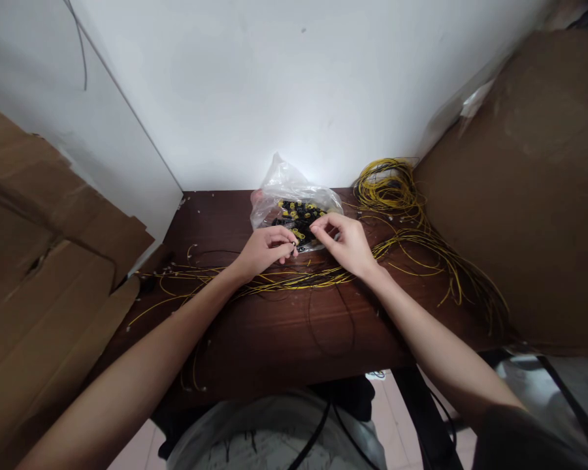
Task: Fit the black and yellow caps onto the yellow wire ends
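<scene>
A clear plastic bag [287,176] lies at the back of the dark brown table, its open side showing many small black and yellow parts [301,212]. In front of it, my left hand [264,251] is closed in a pinch on a small black part [293,245] at its fingertips. My right hand [347,241] hovers at the bag's right front edge, thumb and forefinger pressed together; whatever is between them is too small to make out. Below both hands runs a long bundle of yellow and black wires [318,279] across the table.
A coil of yellow and black wire [387,186] sits at the back right. Cardboard stands on the left [49,261] and a large cardboard sheet [519,196] on the right. A white wall [298,85] rises behind the table [284,339]. Loose wire ends and small white bits are scattered on the left.
</scene>
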Tool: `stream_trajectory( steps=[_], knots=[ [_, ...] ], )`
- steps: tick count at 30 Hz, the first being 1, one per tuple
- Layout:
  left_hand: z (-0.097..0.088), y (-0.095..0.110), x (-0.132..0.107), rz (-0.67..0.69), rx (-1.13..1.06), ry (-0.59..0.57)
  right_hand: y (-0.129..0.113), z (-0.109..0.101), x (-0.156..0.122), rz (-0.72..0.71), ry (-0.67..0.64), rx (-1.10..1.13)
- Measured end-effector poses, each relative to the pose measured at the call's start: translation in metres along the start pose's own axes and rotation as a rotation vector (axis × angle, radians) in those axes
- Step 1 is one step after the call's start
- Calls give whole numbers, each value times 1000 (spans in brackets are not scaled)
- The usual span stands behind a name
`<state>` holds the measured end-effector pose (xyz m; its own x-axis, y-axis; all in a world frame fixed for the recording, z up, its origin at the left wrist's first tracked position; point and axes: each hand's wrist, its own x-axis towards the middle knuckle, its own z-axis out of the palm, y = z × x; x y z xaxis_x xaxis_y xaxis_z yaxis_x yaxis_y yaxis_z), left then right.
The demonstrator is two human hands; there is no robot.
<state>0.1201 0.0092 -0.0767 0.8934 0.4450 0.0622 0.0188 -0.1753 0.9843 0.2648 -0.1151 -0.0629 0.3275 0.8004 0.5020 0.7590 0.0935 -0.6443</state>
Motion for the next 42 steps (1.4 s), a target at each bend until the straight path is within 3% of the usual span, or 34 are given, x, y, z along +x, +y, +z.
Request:
stream_trajectory(
  steps=[10, 17, 23, 29, 34, 42],
  knots=[
    [-1, -2, 1, 30, -4, -7, 10, 11, -4, -182, -160, -260],
    [0, -2, 1, 29, -26, -3, 12, 16, -6, -177, -263, -419],
    [0, -2, 2, 35, -33, -10, 11, 17, -6, -175, -258, -431],
    [-1, -3, 1, 31, -51, -10, 10, 17, -7, -161, -225, -372],
    [-1, -4, 0, 32, -33, -20, 5, 14, -5, -140, -110, -202],
    [-1, -5, 0, 21, -20, -18, 0, 9, -3, 138, 0, 231]
  ],
)
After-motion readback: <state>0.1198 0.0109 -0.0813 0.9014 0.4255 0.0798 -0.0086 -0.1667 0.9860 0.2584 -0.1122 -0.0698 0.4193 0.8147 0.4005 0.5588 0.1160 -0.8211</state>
